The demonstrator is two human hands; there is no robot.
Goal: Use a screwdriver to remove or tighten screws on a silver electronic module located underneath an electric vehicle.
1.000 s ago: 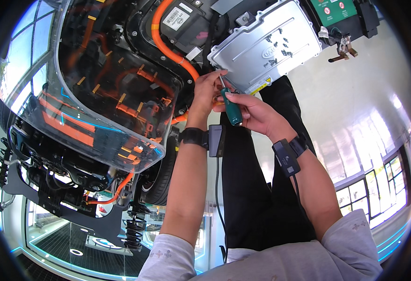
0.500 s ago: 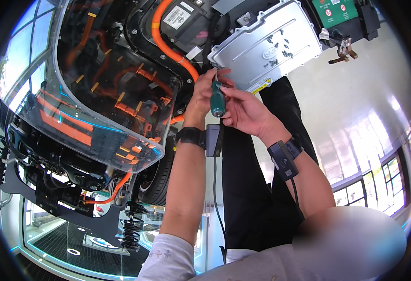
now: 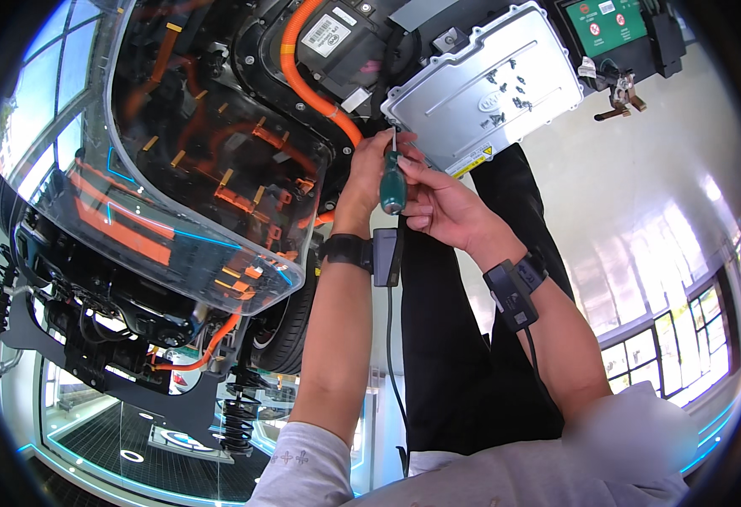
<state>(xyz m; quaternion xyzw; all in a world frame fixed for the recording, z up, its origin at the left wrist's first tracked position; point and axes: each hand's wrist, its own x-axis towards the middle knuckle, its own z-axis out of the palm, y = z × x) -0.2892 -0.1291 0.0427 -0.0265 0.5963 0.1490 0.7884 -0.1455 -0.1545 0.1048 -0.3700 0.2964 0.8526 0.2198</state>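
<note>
A screwdriver with a green handle [image 3: 393, 188] stands nearly upright, its thin metal shaft running up to the near left corner of a silver metal cover [image 3: 446, 110]. My right hand [image 3: 450, 203] pinches the handle between thumb and fingers from the right side. Close by on the left, my left hand [image 3: 369, 173] is curled around the area of the shaft; its fingers reach behind the tool and what they grip is partly hidden. Both hands are at the cover's near edge. Several small dark screws [image 3: 518, 89] lie loose on top of the cover.
To the left, a thick orange cable [image 3: 294, 72] bends past my hands beside a transparent casing [image 3: 218, 228] with orange parts inside. A green-labelled box [image 3: 607, 25] and a metal connector [image 3: 622, 93] are at the upper right. A tyre [image 3: 290, 329] shows below the casing.
The fingers of my right hand have shifted slightly on the screwdriver handle, and the handle has turned or tilted a little. The whole view has moved slightly; my left hand keeps its place.
</note>
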